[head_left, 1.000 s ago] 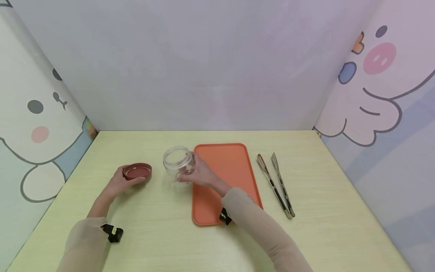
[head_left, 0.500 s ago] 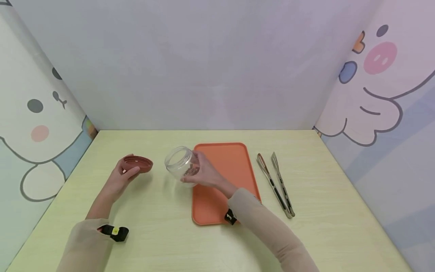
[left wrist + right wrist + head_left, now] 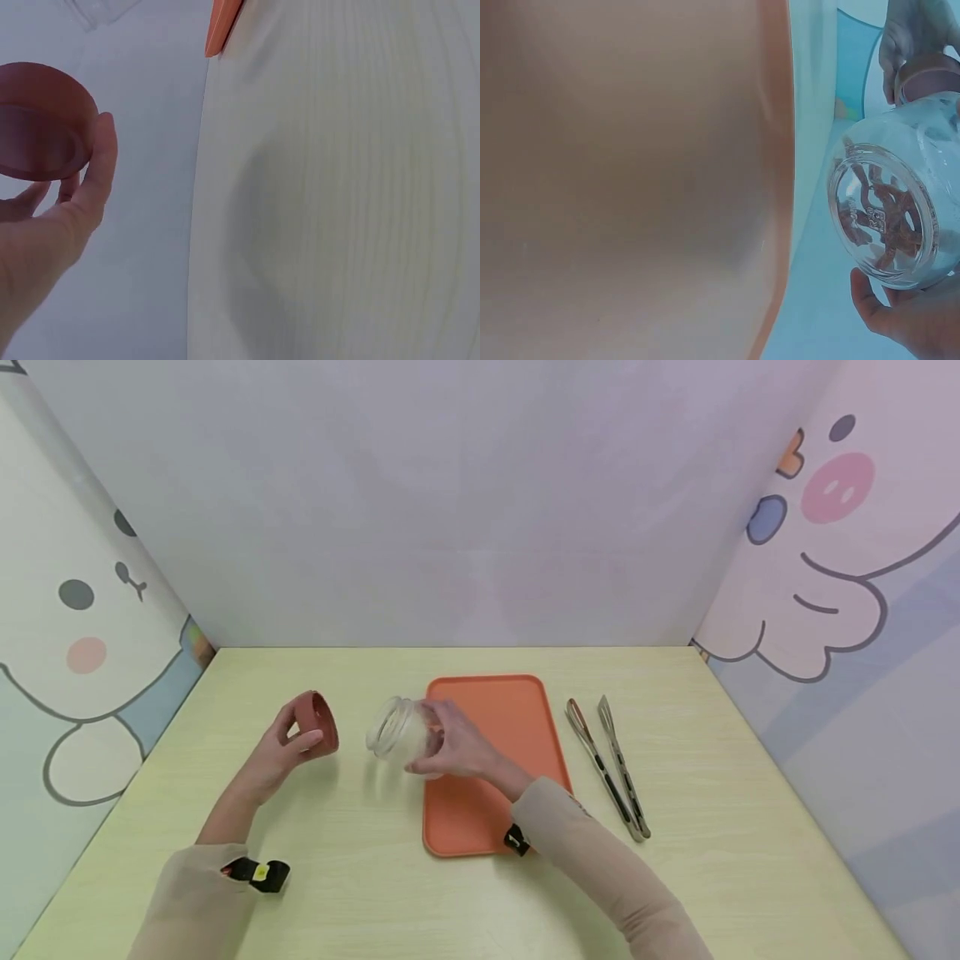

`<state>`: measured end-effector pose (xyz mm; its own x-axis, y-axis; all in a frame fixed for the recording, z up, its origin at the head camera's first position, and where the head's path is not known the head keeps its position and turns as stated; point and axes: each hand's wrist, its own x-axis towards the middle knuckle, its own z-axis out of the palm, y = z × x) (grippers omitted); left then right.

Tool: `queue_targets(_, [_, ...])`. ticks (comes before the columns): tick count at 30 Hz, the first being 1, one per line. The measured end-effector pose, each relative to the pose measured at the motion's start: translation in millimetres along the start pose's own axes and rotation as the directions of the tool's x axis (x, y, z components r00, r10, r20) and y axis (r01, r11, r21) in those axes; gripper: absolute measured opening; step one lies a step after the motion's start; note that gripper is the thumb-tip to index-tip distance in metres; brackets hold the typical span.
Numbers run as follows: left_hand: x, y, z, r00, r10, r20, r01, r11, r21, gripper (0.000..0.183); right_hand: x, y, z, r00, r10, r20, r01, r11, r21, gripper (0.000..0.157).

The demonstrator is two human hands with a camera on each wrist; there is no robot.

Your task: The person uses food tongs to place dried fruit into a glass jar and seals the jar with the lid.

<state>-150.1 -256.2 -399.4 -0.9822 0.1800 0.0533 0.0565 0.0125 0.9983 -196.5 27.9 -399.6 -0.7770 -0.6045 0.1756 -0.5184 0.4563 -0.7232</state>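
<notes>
My left hand holds a reddish-brown lid between thumb and fingers, above the table. The lid stands on its side, its hollow face turned right toward the jar. In the left wrist view the thumb and fingers clasp the lid by its edge. My right hand grips a clear jar round its body, over the left edge of the orange tray. The jar tilts with its mouth toward the lid, a gap between them. Brown, strip-like pieces show through its base in the right wrist view.
Metal tongs with dark grips lie right of the tray, their arms spread. A pale wood table carries everything. A plain wall rises behind, with cartoon-printed panels on both sides.
The lid has been raised and turned from hollow side up to facing right. The jar has tipped from nearly upright to leaning left, moving slightly right with my right hand.
</notes>
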Motion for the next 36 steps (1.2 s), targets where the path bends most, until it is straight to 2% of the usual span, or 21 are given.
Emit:
queue_targets(3, [0.5,2.0,4.2,1.000,-0.015,0.009,0.014,0.991,0.133,0.059,0.1,-0.2,-0.7,0.999,-0.040,0.009,0.041,0.996,-0.085,0.085])
queue_targets(7, [2.4,3.0,9.3,0.999,-0.031,0.016,0.026,0.970,0.241,0.060,-0.5,-2.1,-1.6,0.998,-0.051,0.026,0.055,0.984,-0.171,0.087])
queue_targets(13, [5.3,5.5,19.3,0.998,-0.047,0.050,0.024,0.925,0.379,0.062,-3.2,-4.7,-2.5,0.996,-0.078,0.032,0.083,0.961,-0.265,0.088])
queue_targets(16, [6.3,5.9,24.6,0.996,-0.054,0.070,0.021,0.915,0.402,0.064,-4.5,-5.9,-2.0,0.995,-0.093,0.037,0.100,0.943,-0.319,0.087])
queue_targets(22, [7.8,4.7,34.2,0.994,-0.069,0.087,0.026,0.906,0.422,0.067,-5.2,-6.5,1.4,0.993,-0.108,0.040,0.115,0.929,-0.352,0.088])
queue_targets(36, [9.4,4.2,48.6,0.990,-0.096,0.098,0.047,0.909,0.414,0.069,-5.2,-6.7,6.1,0.989,-0.148,0.017,0.141,0.891,-0.432,0.090])
